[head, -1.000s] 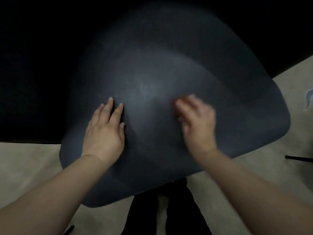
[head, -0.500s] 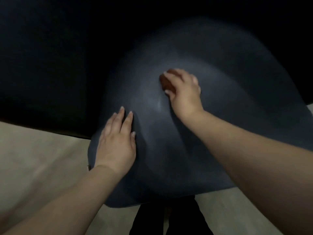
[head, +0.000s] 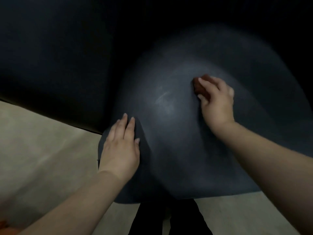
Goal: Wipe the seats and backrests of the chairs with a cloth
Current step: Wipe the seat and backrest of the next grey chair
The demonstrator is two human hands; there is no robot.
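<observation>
A dark grey chair seat (head: pixel 169 124) fills the middle and right of the head view, with faint wipe streaks near its centre. My left hand (head: pixel 121 146) lies flat with straight fingers on the seat's left edge. My right hand (head: pixel 216 102) grips a small reddish-brown cloth (head: pixel 200 87) and presses it against the seat right of centre. Most of the cloth is hidden under my fingers.
A large black surface (head: pixel 59 56) spans the upper left, beside the seat. Pale beige floor (head: pixel 42 150) shows at the left and lower right. The chair's dark base (head: pixel 169 217) stands under the seat's near edge.
My right hand with the cloth moved up the seat, then across to the right. My left hand stayed pressed on the seat's left edge. The view shifted left.
</observation>
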